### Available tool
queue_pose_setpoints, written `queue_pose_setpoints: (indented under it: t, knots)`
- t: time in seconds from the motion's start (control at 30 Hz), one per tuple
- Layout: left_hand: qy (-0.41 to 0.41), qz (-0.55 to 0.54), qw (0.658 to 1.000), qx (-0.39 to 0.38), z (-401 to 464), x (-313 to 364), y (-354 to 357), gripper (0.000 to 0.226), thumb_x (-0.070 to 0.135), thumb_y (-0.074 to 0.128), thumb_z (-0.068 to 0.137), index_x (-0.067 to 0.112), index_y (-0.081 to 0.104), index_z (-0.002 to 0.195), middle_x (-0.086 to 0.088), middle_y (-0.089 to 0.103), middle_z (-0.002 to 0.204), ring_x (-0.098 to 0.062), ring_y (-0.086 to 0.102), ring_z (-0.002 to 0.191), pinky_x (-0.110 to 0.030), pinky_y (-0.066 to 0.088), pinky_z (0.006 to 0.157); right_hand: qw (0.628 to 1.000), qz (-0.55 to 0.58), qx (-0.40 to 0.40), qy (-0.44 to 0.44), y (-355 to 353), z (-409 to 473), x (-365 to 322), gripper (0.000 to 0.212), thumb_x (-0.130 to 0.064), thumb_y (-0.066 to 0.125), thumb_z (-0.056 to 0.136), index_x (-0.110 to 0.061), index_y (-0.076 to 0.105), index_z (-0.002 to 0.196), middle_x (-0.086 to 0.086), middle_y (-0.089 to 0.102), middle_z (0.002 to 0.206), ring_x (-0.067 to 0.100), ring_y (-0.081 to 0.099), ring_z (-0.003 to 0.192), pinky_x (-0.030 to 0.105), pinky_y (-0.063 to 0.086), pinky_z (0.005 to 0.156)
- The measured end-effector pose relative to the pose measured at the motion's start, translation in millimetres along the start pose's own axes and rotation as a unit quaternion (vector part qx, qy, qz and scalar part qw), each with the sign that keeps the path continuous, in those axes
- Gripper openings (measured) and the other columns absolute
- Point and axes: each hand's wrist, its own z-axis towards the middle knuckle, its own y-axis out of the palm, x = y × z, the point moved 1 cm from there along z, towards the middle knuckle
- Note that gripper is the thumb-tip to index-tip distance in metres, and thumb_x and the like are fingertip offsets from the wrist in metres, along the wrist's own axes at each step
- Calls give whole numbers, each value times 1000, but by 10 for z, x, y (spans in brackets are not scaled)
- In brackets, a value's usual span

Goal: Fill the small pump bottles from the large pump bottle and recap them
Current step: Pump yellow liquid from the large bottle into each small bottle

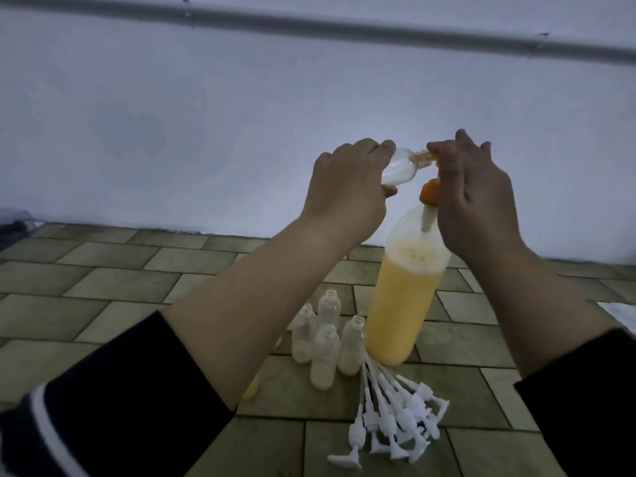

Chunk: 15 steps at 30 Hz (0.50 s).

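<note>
Both hands are raised in front of the pale wall [206,115]: my left hand [347,187] has its fingers curled round a small clear bottle [160,168], tipped on its side with the mouth pointing right, and my right hand [478,201] is curled over the orange pump head [429,193] of the large bottle, pressing on it from above, with the fingertips [444,151] at the spout where it meets the small bottle's mouth. Beyond them, a grey pipe [344,27] runs across the wall near the top. Under everything lies the olive tiled floor [103,287], where it all stands. Next in size is the large pump bottle [402,304], upright on the tiles just right of centre, clear plastic and filled with yellow-orange liquid up to roughly its shoulder, foam on top. My dark sleeves [120,401] show at the near corners, the left one with a white stripe. Fanned out on the floor near me, at the foot of the large bottle, is a bundle of white pump caps [395,418] with their long dip tubes pointing toward it. Just left of the large bottle stand four small uncapped bottles [325,356], clustered close together, each with a little pale liquid in its bottom. Partly hidden by my left forearm, something small and yellow [252,389] lies on the tiles; I cannot tell what it is.
</note>
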Motion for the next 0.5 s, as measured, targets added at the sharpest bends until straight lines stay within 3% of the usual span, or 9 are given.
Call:
queue_pose_setpoints:
  t: [0.07, 0.2, 0.33, 0.5]
  knots:
    - [1, -5, 1000, 8, 5, 17, 5, 49, 28, 54, 93, 22, 40, 139, 3, 52, 130, -21, 48, 115, -32, 32, 90, 1000, 4, -6, 5, -28, 26, 12, 50, -33, 20, 102, -7, 60, 116, 8, 58, 127, 19, 29, 140, 14, 3, 110]
    - [-2, -21, 1000, -8, -42, 11, 105, 50, 27, 54, 94, 20, 38, 141, 2, 51, 133, -22, 48, 116, -33, 33, 92, 999, -21, 38, 26, 115, -67, 95, 54, -40, 19, 99, -9, 55, 122, 5, 55, 129, 20, 28, 140, 13, 3, 111]
    - [0, -7, 1000, -28, -100, -28, 153, 51, 27, 53, 94, 18, 36, 141, 0, 51, 131, -23, 49, 114, -33, 34, 89, 998, -22, 34, 43, 257, -137, 65, 57, -42, 18, 96, -7, 56, 120, 5, 56, 127, 20, 26, 141, 24, 5, 115]
    - [1, -7, 1000, -13, -9, -37, 29, 48, 27, 53, 94, 20, 39, 139, 1, 52, 129, -23, 49, 112, -33, 33, 87, 1000, -10, 0, 18, 74, 13, -6, 48, -33, 20, 103, -8, 58, 119, 7, 55, 130, 19, 23, 141, 19, 3, 111]
